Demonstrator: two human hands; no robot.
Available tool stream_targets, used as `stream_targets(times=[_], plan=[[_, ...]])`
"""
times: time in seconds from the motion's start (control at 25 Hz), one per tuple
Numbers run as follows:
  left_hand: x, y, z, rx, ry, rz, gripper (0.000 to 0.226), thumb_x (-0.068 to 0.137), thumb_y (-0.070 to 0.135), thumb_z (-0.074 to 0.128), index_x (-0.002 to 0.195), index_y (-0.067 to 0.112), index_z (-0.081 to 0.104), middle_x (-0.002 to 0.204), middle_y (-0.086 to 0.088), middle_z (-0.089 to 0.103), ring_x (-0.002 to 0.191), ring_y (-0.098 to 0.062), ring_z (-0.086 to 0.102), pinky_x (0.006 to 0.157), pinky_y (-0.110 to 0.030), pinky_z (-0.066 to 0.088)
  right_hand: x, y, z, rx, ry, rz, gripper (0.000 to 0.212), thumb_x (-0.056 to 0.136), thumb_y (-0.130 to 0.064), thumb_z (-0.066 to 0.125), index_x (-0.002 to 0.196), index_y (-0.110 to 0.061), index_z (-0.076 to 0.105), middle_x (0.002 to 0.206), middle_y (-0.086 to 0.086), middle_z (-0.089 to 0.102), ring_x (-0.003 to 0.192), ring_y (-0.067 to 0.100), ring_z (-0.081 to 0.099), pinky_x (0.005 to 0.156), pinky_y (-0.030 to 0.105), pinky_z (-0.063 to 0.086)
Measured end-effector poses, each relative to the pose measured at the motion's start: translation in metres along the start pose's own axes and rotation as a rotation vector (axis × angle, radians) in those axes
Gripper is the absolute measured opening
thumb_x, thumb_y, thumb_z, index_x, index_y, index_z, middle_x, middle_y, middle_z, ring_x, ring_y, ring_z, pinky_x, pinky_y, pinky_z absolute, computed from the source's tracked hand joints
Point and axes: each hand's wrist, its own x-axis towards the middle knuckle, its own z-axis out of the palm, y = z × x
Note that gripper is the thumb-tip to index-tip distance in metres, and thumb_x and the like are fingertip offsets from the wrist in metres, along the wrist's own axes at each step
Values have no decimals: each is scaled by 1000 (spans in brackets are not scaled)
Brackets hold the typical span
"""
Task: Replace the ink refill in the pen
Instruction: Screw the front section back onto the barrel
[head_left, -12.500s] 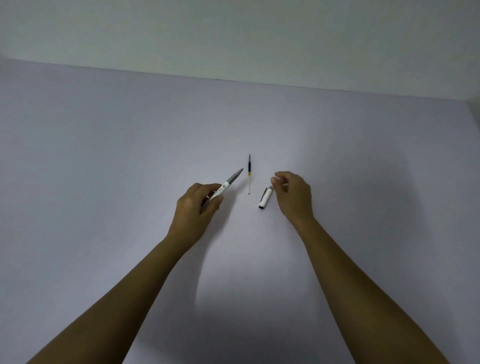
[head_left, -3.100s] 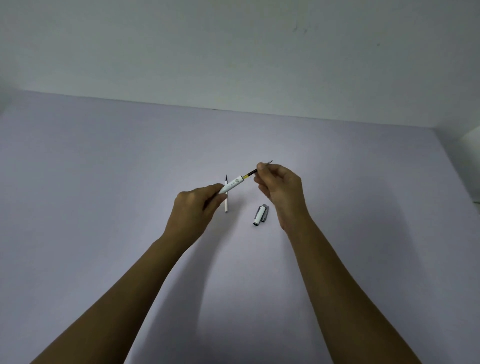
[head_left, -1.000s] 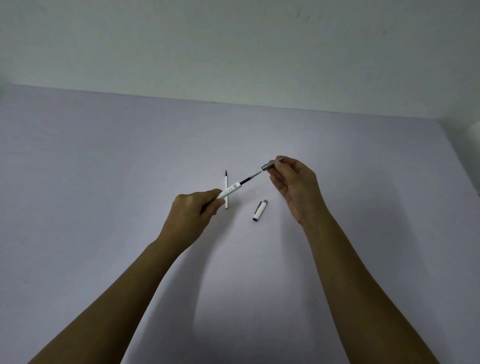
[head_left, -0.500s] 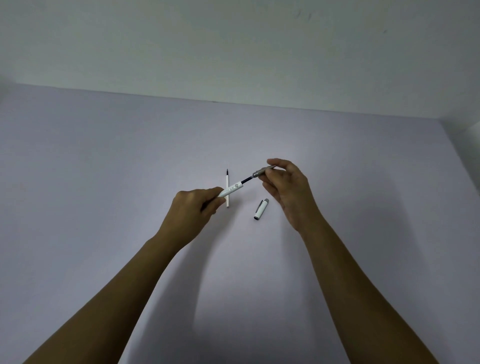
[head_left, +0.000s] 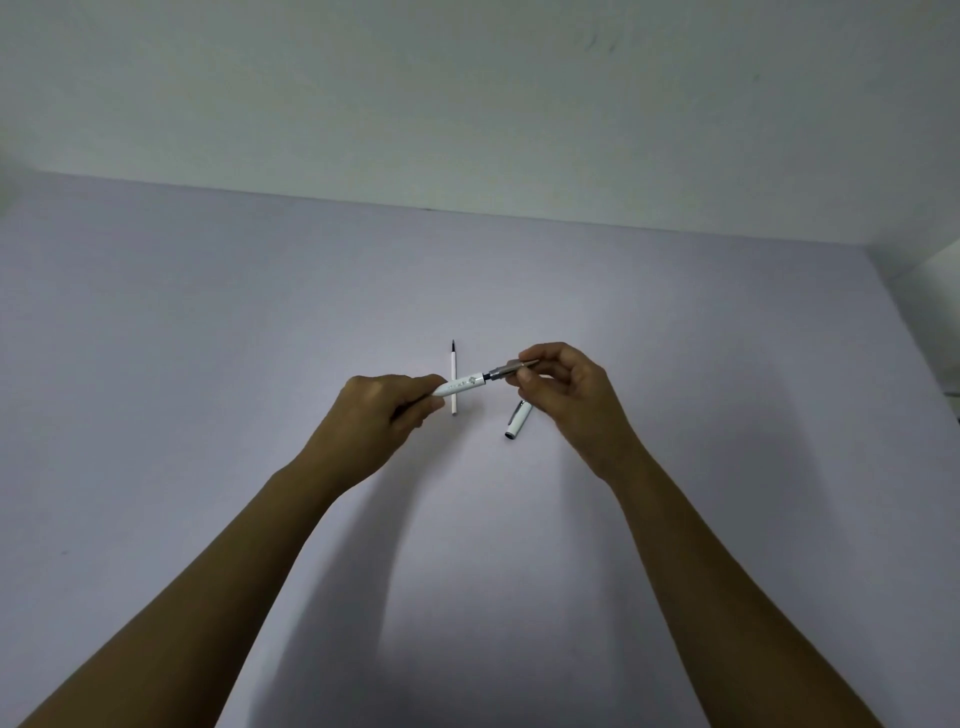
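My left hand (head_left: 376, 415) grips the white pen barrel (head_left: 461, 387), which points up and to the right above the table. My right hand (head_left: 566, 395) pinches the grey tip section (head_left: 506, 370) between thumb and fingers, held against the barrel's front end over a short dark stretch of refill. A spare white refill (head_left: 454, 382) with a dark tip lies on the table behind the barrel, pointing away from me. The white pen cap (head_left: 518, 421) lies on the table under my right hand.
The work surface is a pale lilac table (head_left: 208, 364) that meets a plain wall (head_left: 467, 104) at the back. The table's right edge (head_left: 904, 322) runs along a narrow gap at the far right.
My right hand has slid the grey tip section down along the refill toward the barrel, closing most of the gap. The left hand holds the barrel nearly still. Cap and spare refill have not moved.
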Motion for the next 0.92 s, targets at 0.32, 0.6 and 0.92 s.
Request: stream_targets(times=[0.32, 0.6, 0.92], plan=[[-2, 9, -9, 45, 7, 49, 12, 89, 15, 59, 98, 12, 67, 58, -12, 56, 53, -29, 48, 52, -37, 41, -9, -12, 7, -324, 37, -129, 12, 88, -19, 62, 79, -26, 62, 73, -6, 71, 73, 7, 71, 73, 33, 56], [-15, 26, -20, 61, -13, 85, 10, 90, 12, 57, 95, 7, 65, 57, -7, 47, 52, -24, 40, 51, -33, 37, -28, -16, 12, -299, 57, -133, 8, 88, -18, 63, 95, -17, 63, 81, -4, 69, 78, 16, 69, 66, 15, 51], [-20, 37, -28, 60, 10, 97, 19, 90, 19, 50, 93, 5, 64, 55, -12, 47, 51, -29, 40, 50, -32, 33, -36, -30, 11, -388, 90, -178, 13, 90, -28, 60, 79, -22, 64, 76, 2, 72, 72, 19, 71, 67, 27, 56]])
